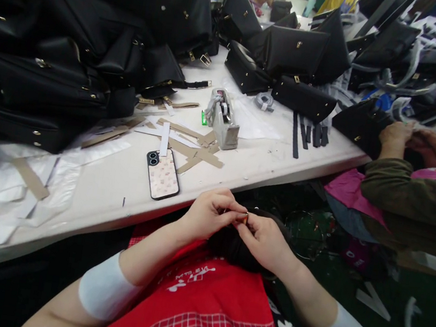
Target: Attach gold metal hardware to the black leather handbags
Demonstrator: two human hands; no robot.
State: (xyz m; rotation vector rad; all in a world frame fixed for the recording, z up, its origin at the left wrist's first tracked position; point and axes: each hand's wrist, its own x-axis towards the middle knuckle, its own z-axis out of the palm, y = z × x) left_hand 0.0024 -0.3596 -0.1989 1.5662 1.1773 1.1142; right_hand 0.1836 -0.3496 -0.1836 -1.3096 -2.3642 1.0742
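My left hand [209, 213] and my right hand [267, 241] meet above my lap, fingertips pinched together. Between them shows a small gold-coloured metal fitting [245, 218], partly covered by the fingers. Under the hands a black bag [236, 247] rests on my lap against the red apron [216, 288]. Whether the fitting is joined to this bag, I cannot tell. Just beyond my left hand, a phone in a patterned case [164, 177] lies by the table edge.
Black bags [86, 31] are heaped at the left, with more black handbags [296, 53] at the back. A tape dispenser [224, 121], cardboard strips [195, 152] and black strips [295, 136] lie on the white table [95, 189]. A co-worker's hands [398, 137] hold a bag at the right.
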